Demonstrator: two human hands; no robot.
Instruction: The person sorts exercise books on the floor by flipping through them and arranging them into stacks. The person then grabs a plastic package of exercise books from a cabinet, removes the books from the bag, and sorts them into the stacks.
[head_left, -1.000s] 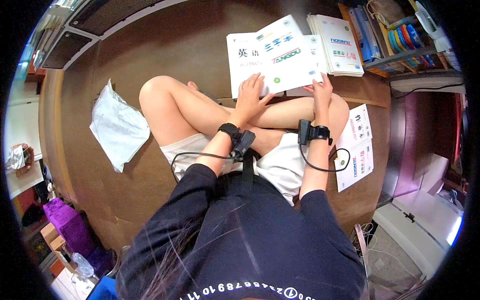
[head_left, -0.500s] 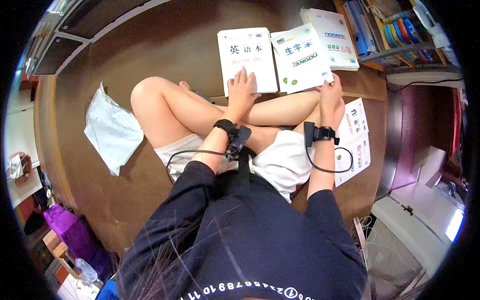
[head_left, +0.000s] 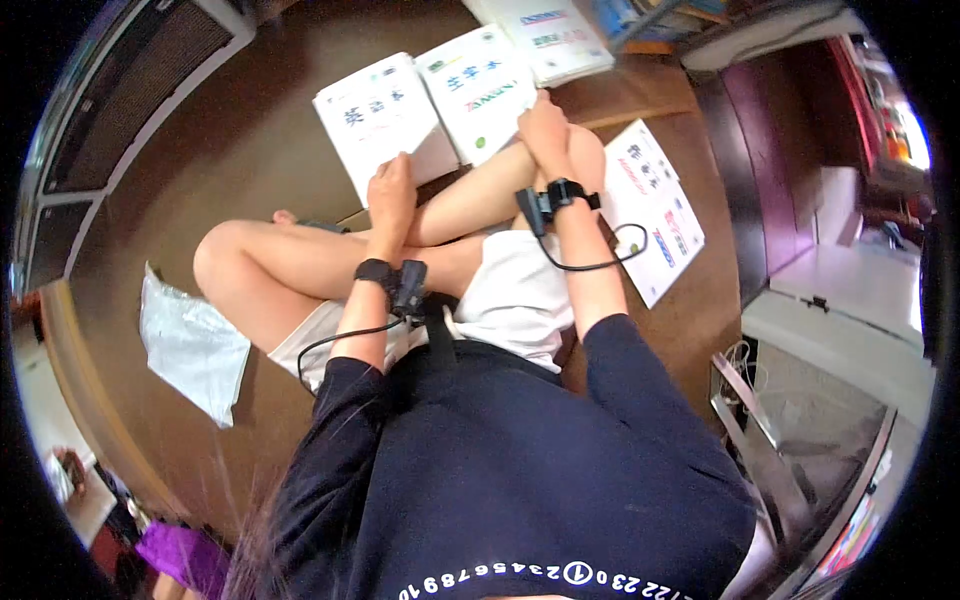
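Note:
A stack of white exercise books (head_left: pixel 375 115) with blue and red print lies in front of my crossed legs. My left hand (head_left: pixel 392 195) is closed on the near edge of its top book, whose near right part looks slightly bent. Beside it to the right is another white exercise book (head_left: pixel 475 85) with green lettering. My right hand (head_left: pixel 546 125) has its fingers curled at that book's near right corner, seeming to pinch it; the fingertips are partly hidden. Both wrists carry black straps with small devices and cables.
A further stack of exercise books (head_left: pixel 560 45) lies behind, near a shelf. Two overlapping exercise books (head_left: pixel 650 210) lie right of my knee. A crumpled white plastic bag (head_left: pixel 195 345) rests on the brown surface (head_left: pixel 150 480) at the left.
The view has turned and shifted, so the books appear further left and higher. My left hand has gone from lying flat on the stack's cover to gripping its near edge. My right hand stays at the corner.

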